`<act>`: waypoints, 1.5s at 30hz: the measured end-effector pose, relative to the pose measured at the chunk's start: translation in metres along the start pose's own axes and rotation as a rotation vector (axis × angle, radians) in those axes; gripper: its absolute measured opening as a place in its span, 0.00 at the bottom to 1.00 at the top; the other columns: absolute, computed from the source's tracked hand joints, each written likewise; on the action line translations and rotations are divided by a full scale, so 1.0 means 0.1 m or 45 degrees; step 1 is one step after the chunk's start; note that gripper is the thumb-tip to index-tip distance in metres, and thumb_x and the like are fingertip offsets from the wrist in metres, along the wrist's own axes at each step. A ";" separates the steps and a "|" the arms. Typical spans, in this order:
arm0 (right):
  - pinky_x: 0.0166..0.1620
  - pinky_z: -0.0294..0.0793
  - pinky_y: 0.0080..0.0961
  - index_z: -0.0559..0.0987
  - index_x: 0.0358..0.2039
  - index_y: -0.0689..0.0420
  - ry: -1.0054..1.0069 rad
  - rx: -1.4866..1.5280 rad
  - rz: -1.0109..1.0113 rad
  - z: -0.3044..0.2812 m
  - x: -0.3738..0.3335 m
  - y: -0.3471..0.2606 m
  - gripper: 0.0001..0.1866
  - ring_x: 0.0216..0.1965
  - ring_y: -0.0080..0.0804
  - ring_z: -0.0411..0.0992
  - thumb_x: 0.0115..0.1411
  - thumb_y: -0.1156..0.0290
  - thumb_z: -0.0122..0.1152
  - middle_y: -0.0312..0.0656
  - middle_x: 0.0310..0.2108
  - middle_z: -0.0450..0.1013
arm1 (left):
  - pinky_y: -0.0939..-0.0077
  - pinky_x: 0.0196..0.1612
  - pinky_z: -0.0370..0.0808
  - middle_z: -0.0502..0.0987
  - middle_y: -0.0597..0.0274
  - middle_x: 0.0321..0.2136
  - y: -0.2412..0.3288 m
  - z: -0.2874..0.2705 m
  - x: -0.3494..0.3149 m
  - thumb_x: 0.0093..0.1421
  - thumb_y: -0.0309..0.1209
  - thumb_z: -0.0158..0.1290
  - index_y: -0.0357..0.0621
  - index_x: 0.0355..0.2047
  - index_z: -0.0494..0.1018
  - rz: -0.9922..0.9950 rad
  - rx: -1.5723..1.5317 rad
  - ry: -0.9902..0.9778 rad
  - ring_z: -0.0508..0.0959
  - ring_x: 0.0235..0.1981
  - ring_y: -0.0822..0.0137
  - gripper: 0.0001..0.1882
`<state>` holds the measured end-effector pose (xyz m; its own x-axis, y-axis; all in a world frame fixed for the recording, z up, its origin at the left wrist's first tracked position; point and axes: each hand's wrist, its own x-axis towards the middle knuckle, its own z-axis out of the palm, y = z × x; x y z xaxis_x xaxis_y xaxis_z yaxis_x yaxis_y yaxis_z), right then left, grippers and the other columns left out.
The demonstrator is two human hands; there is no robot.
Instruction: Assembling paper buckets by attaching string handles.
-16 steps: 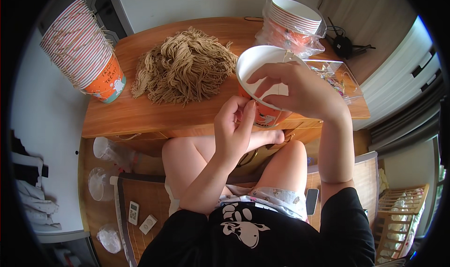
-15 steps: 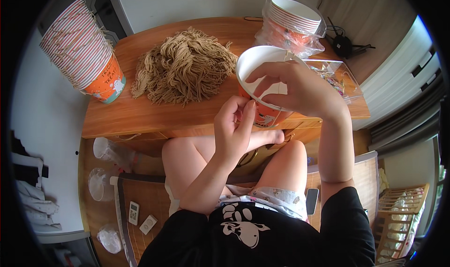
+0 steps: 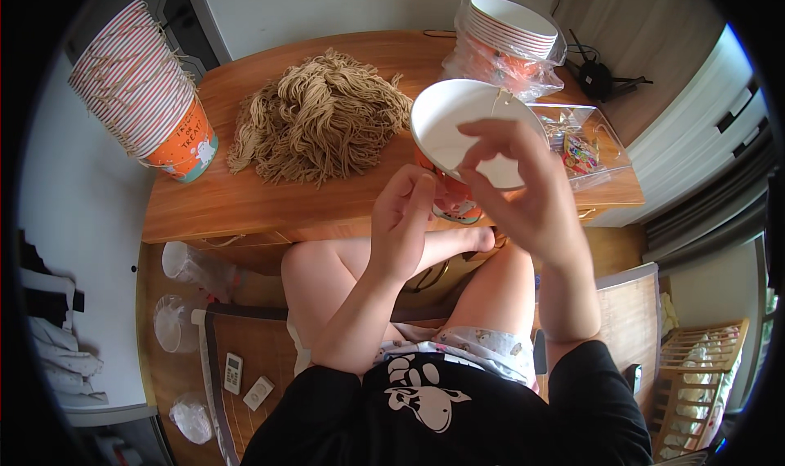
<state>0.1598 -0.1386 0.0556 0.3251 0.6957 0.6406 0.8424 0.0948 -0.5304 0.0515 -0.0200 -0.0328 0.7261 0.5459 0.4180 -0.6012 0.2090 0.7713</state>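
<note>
An orange paper bucket (image 3: 441,123) with a white interior tilts at the front edge of a wooden desk (image 3: 237,204), its mouth facing the seated person. The left hand (image 3: 399,221) bunches its fingers against the bucket's near side; whether they pinch anything cannot be told. The right hand (image 3: 523,188), blurred, spreads thumb and forefinger before the mouth. A tan cord heap (image 3: 323,118) lies to the left, beyond it nested striped buckets (image 3: 131,73); plastic-wrapped buckets (image 3: 507,33) stand behind.
</note>
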 end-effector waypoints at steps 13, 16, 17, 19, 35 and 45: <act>0.49 0.65 0.31 0.80 0.48 0.45 0.416 -0.654 -0.286 0.45 -0.65 0.08 0.23 0.46 0.34 0.70 0.51 0.70 0.77 0.26 0.41 0.79 | 0.79 0.45 0.77 0.83 0.61 0.34 0.09 -0.14 0.10 0.70 0.32 0.57 0.34 0.40 0.78 -0.235 0.112 -0.123 0.80 0.38 0.75 0.11; 0.51 0.59 0.33 0.80 0.47 0.46 0.448 -0.759 -0.253 0.49 -0.72 0.14 0.25 0.44 0.33 0.69 0.48 0.69 0.79 0.29 0.40 0.81 | 0.78 0.46 0.78 0.83 0.61 0.34 0.07 -0.14 0.08 0.70 0.33 0.57 0.34 0.40 0.79 -0.218 0.073 -0.153 0.81 0.38 0.74 0.12; 0.51 0.59 0.33 0.80 0.47 0.46 0.451 -0.758 -0.249 0.48 -0.73 0.14 0.25 0.44 0.33 0.69 0.48 0.69 0.79 0.29 0.40 0.81 | 0.78 0.46 0.78 0.83 0.61 0.34 0.07 -0.15 0.08 0.70 0.33 0.57 0.34 0.40 0.79 -0.221 0.075 -0.155 0.81 0.38 0.74 0.12; 0.51 0.58 0.33 0.79 0.47 0.46 0.432 -0.780 -0.248 0.46 -0.75 0.16 0.25 0.45 0.33 0.69 0.48 0.70 0.79 0.28 0.38 0.81 | 0.78 0.46 0.78 0.83 0.61 0.35 0.07 -0.17 0.07 0.70 0.33 0.57 0.33 0.41 0.79 -0.204 0.107 -0.160 0.81 0.39 0.73 0.12; 0.49 0.58 0.33 0.77 0.50 0.51 0.367 -0.292 -0.040 0.44 -0.80 -0.11 0.26 0.43 0.29 0.70 0.49 0.76 0.74 0.24 0.42 0.80 | 0.77 0.44 0.79 0.85 0.56 0.38 -0.06 -0.16 -0.05 0.65 0.23 0.61 0.33 0.44 0.83 -0.156 0.206 -0.006 0.83 0.38 0.72 0.09; 0.46 0.59 0.31 0.79 0.48 0.50 0.301 -0.366 -0.144 0.41 -0.81 -0.05 0.23 0.41 0.28 0.73 0.50 0.77 0.74 0.24 0.42 0.80 | 0.75 0.49 0.80 0.85 0.56 0.41 0.02 -0.20 0.02 0.63 0.24 0.63 0.35 0.45 0.82 -0.469 -0.216 -0.132 0.84 0.42 0.70 0.11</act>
<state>0.1120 -0.1660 -0.0163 0.2848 0.5054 0.8145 0.9539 -0.0653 -0.2930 0.0448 -0.0023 -0.0406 0.9275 0.3266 0.1818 -0.3350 0.5104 0.7920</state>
